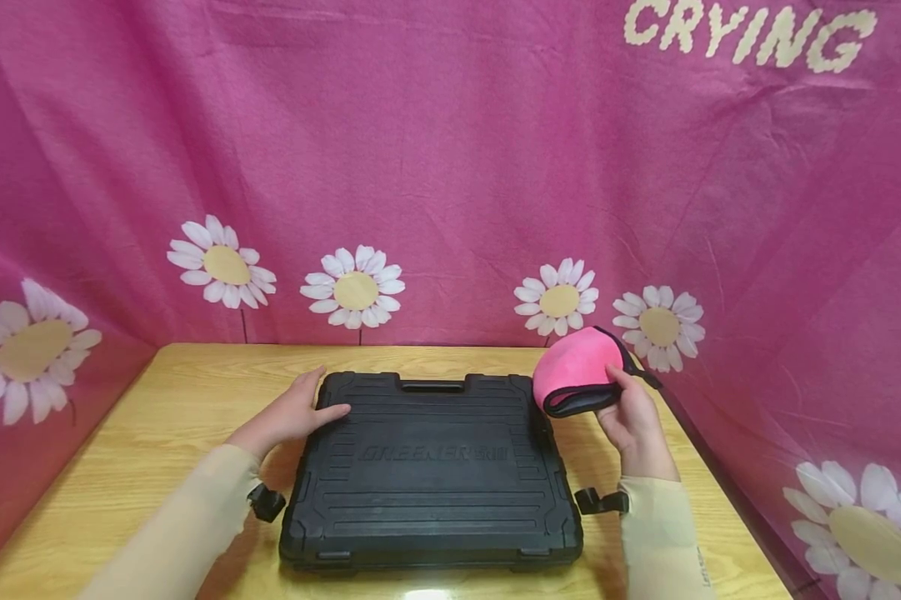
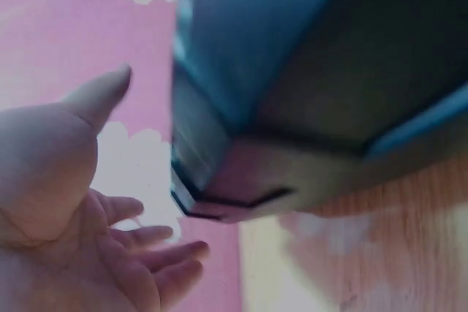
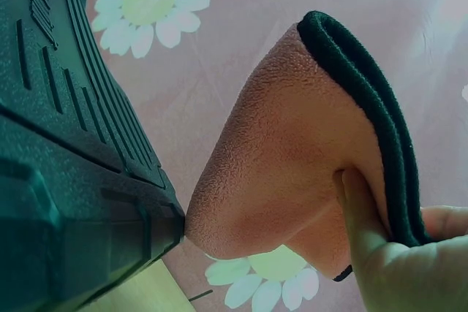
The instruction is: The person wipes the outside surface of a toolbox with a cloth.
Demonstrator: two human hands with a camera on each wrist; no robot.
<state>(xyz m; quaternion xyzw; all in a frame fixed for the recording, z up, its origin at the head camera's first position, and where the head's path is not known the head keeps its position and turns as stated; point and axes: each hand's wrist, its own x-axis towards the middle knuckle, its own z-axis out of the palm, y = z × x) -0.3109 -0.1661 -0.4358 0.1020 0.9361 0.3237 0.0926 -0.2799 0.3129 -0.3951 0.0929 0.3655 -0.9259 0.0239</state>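
We've got the table (image 1: 120, 467), and on it the case (image 1: 435, 475): stiff, likely heavy. Up by its far right corner, the cloth (image 1: 576, 367), soft and light, we'd judge! Our right hand (image 1: 636, 423) pinches it; our left hand (image 1: 291, 412), spread, is at the far left corner. Best holds, we reckon: handle (image 1: 432, 386), trim (image 1: 581, 402).

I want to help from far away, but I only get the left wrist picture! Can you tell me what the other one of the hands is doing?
Observer: The right hand is holding a piece of pink fabric.
Operator: Ooh! And is there any word on top of the dark case?
Observer: Yes, the head view shows GREENER on its lid.
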